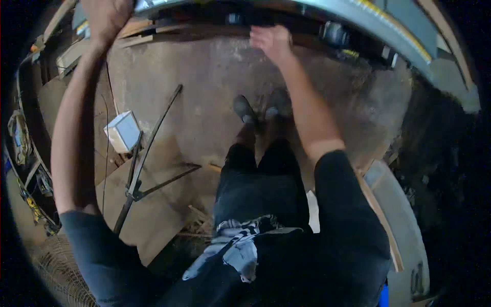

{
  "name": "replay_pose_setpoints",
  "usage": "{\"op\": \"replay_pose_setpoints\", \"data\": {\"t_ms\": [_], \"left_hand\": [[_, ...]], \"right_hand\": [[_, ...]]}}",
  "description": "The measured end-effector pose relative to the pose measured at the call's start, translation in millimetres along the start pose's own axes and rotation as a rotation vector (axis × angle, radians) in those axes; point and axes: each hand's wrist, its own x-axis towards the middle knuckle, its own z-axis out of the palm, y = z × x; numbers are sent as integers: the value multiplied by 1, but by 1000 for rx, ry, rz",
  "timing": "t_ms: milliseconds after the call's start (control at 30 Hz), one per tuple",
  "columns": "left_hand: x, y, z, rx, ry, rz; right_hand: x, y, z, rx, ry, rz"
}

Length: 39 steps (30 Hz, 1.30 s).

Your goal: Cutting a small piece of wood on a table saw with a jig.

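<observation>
My left hand (106, 18) is raised to the top edge of the view, touching or very near the left part of a long silver-grey machine edge (296, 7) with a yellow measuring strip (388, 28). Its fingertips are mostly cut off or hidden. My right hand (272, 42) is open just below that edge, palm downward, fingers loosely extended, holding nothing that I can see. A dark round fitting (334, 35) sits under the edge to its right.
My feet stand on a stained floor (204, 66). At left are a folding metal stand (156, 128), a white-and-blue box (123, 130), boards and cluttered shelving (25, 138). A grey panel with a wooden strip (409, 225) leans at lower right; scrap wood (199, 220) lies below.
</observation>
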Motion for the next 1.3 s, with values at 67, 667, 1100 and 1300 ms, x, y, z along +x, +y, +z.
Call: {"op": "replay_pose_setpoints", "data": {"t_ms": [67,667,1100,1300], "left_hand": [[-11,28,-43,94,-88,-146],[-16,-36,-13,-21,-6,-47],[-11,-51,-24,96,-20,22],[-10,-25,-14,44,-36,-22]], "right_hand": [[8,-32,70,637,-21,281],[22,-40,133,807,94,334],[35,-18,75,-263,209,52],[-3,-79,90,-1059,301,119]]}}
